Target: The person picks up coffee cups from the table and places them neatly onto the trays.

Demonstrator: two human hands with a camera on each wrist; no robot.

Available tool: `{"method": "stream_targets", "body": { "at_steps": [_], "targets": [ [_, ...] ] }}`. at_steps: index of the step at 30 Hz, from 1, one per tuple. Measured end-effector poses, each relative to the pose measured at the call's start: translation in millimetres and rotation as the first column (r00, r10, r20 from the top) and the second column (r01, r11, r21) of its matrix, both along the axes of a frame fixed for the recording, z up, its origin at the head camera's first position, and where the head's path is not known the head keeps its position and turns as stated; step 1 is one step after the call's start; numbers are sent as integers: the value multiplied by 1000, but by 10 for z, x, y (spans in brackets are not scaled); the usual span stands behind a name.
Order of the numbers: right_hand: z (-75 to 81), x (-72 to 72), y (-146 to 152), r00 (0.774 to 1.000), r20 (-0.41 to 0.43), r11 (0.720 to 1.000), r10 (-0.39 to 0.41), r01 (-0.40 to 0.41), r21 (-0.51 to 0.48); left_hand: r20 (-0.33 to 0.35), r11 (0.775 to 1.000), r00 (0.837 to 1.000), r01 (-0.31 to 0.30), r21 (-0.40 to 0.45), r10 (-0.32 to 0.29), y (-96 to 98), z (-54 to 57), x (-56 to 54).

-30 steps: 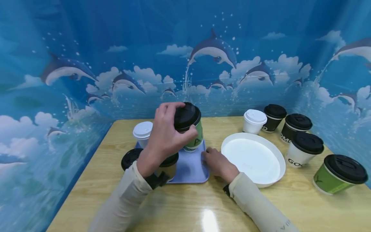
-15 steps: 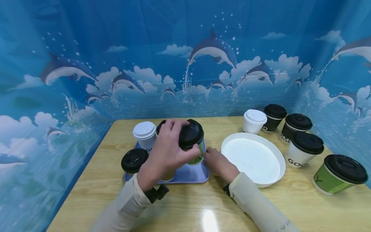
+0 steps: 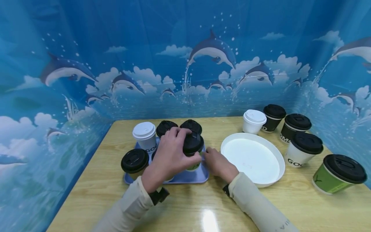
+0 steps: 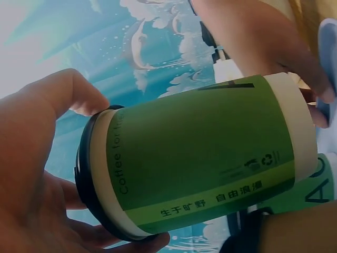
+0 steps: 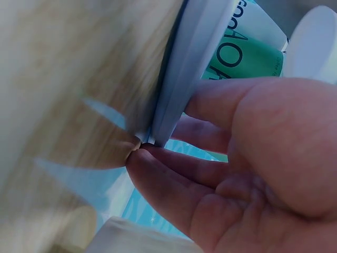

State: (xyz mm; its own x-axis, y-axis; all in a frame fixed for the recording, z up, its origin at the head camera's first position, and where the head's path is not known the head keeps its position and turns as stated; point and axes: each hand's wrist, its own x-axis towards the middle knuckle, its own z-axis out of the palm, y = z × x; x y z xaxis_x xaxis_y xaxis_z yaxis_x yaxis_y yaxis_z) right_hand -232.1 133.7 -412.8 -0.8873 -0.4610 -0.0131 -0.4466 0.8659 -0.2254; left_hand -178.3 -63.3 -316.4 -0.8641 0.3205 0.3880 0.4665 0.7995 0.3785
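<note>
My left hand [image 3: 174, 154] grips a green paper coffee cup [image 4: 205, 158] by its black lid, thumb on one side and fingers on the other. The cup is upright, close over the front right part of a lavender tray [image 3: 192, 177]. At that tray's right edge, my right hand [image 3: 218, 164] pinches the rim, its thumb [image 5: 216, 103] along one side. Also on the tray are a white-lidded cup [image 3: 145, 135], a brown cup with a black lid [image 3: 134, 162] and two black-lidded cups at the back. Another dark lid is mostly hidden behind my left hand.
A round white tray [image 3: 252, 158] lies right of my right hand. Beyond it stand a small white cup [image 3: 254, 122], two black cups, a white cup with a black lid [image 3: 304, 149] and a green cup [image 3: 339, 174]. A dolphin-print curtain [image 3: 185, 58] borders the table.
My left hand has brought the green cup down and toward the front of the lavender tray, uncovering a black-lidded cup behind it. The right hand stays at the tray's edge.
</note>
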Motion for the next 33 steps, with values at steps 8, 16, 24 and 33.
{"method": "stream_targets", "body": {
  "at_steps": [8,16,24,33],
  "targets": [
    [-5,33,17,997,-66,999,35,-37,-34,64,998,998,8,-66,-4,10,-92,-53],
    [-5,46,28,990,-126,997,68,-72,-29,111,995,994,16,-100,-5,28,-153,-103],
    [-37,21,29,991,-118,998,58,-60,-13,134,992,991,18,-125,-1,39,-175,-135],
    [-34,35,16,993,-113,999,47,-49,-18,172,989,985,4,-149,22,38,-184,-154]
  ]
}}
